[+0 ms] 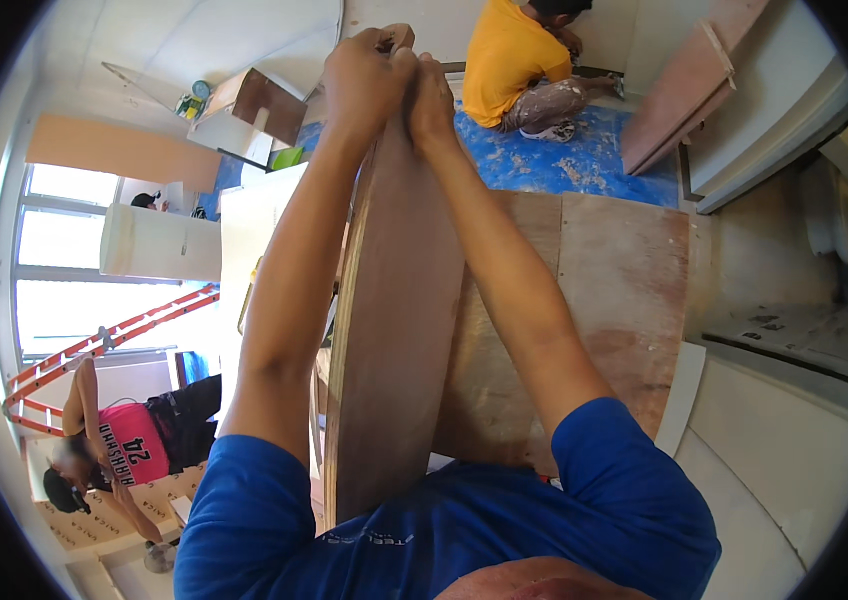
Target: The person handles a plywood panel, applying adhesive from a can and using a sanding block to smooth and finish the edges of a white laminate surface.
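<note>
Plywood panel (399,300) runs from near your chest out to your hands. Probably stiff, fairly heavy; smooth brown face, pale layered edge that may splinter. Best held by its 2 long edges. Left hand (369,85) curled at a brown wooden piece (399,36), far end; right hand (430,105) bunched beside it. Cannot tell what either pinches. Rightward: blotchy, scuffed plywood surface (629,270).

A ladder (104,340), floor plywood (629,260) and blue sheeting (584,170) show a renovation.
</note>
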Tool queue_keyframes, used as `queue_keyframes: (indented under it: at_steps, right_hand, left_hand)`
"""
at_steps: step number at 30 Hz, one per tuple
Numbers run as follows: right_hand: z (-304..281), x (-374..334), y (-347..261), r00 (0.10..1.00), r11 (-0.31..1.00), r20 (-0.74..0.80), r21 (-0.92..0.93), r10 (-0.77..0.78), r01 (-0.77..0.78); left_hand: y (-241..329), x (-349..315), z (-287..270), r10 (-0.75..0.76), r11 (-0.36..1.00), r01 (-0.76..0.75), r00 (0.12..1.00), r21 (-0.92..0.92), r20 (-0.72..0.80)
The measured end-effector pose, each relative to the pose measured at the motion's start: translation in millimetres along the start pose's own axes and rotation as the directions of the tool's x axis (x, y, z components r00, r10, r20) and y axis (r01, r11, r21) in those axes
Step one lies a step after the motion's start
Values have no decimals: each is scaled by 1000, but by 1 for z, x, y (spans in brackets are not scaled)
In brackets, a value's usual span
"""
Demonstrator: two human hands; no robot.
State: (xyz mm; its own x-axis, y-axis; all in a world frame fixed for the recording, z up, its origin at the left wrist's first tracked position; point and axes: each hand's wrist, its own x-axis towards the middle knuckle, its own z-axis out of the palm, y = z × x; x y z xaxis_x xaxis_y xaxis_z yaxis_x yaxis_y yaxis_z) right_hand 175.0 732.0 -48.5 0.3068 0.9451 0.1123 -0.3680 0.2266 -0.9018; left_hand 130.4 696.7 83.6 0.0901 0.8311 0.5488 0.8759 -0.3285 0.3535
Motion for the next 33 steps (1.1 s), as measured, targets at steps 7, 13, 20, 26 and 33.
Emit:
queue_keyframes:
  at_steps: [7,13,20,26,33]
  right_hand:
    - [-2,-8,-35,998,974,-24,-215,60,-64]
    - [-9,-23,-47,996,981,-3,-174,89,-88]
    - [-3,-21,-40,998,979,3,-194,58,-57]
    - [-5,-16,-33,999,992,11,-118,39,-38]
    - [-19,-12,-23,982,957,169,-263,-80,123]
  left_hand:
    - [-18,81,30,85,992,-109,957,-69,-278]
    - [-22,19,-49,-424,564,322,903,-761,69]
    - [-52,-161,-115,-530,212,634,714,-744,457]
    - [-34,-288,-190,-654,39,728,536,-684,534]
    - [-6,-386,-277,-658,-168,750,398,-640,639]
